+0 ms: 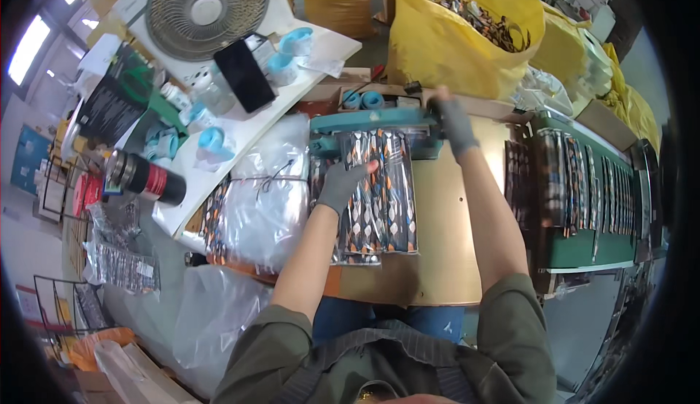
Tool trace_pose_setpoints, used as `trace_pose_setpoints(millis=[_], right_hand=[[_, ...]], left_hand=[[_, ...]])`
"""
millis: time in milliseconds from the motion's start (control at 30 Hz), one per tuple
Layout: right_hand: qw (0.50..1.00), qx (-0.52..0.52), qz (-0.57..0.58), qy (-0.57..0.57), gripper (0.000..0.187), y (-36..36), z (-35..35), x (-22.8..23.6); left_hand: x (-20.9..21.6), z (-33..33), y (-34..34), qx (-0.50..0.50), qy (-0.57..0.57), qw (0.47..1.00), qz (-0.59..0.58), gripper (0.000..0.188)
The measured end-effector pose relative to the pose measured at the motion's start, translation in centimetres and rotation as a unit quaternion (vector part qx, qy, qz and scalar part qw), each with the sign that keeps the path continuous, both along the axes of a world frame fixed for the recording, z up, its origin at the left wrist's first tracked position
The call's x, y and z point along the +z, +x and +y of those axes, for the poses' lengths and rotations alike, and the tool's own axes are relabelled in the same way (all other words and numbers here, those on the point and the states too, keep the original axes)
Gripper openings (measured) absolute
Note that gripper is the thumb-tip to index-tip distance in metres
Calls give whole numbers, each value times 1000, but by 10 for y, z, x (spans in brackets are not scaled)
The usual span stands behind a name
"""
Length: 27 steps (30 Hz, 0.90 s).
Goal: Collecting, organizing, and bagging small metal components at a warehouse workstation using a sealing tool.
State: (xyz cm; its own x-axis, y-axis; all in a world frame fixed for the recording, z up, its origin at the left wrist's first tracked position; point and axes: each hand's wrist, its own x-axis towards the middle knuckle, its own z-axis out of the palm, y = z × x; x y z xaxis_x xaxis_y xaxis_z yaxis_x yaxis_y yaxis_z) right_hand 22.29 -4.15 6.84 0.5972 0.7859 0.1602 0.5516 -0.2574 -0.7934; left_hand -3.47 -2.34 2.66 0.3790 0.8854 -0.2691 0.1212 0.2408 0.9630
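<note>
My left hand [343,185], in a grey fingerless-tip glove, grips the left side of a clear plastic bag [380,214] packed with black, orange and white patterned strips. Its thumb lies on top of the bag. The bag's far end is at a teal bar-shaped bag sealer [368,119]. At the right end of the sealer's upper bar is my right hand [457,123], gloved the same way and closed round the dark handle end. Motion blurs its fingertips. Another filled bag shows partly beneath the first.
Left of the work sits a stack of clear bags [266,200] tied with cord. A white table [292,101] carries a fan [206,10], phone [245,74] and flask [146,176]. Filled packs [569,178] line a green surface at right. A yellow sack [459,47] stands behind.
</note>
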Motion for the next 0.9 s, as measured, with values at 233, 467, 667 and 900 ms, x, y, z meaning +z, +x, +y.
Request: trace_pose_setpoints(millis=[233,467,667,900], right_hand=[[983,48,-177,-18,78,-141,-76,-130],[825,259,498,-70,32,-171,-103,-25],[705,419,568,-77,47,-237,-205,-48],[599,448,630,-211,50,-437,-122,52]], left_hand=[[88,-104,-110,5,88,996,-31,36],[101,-223,-259,247,182,951,33,34],[79,-256,-258,323,118,939,-25,33],[107,-289,-448,323,168,931,7,30]])
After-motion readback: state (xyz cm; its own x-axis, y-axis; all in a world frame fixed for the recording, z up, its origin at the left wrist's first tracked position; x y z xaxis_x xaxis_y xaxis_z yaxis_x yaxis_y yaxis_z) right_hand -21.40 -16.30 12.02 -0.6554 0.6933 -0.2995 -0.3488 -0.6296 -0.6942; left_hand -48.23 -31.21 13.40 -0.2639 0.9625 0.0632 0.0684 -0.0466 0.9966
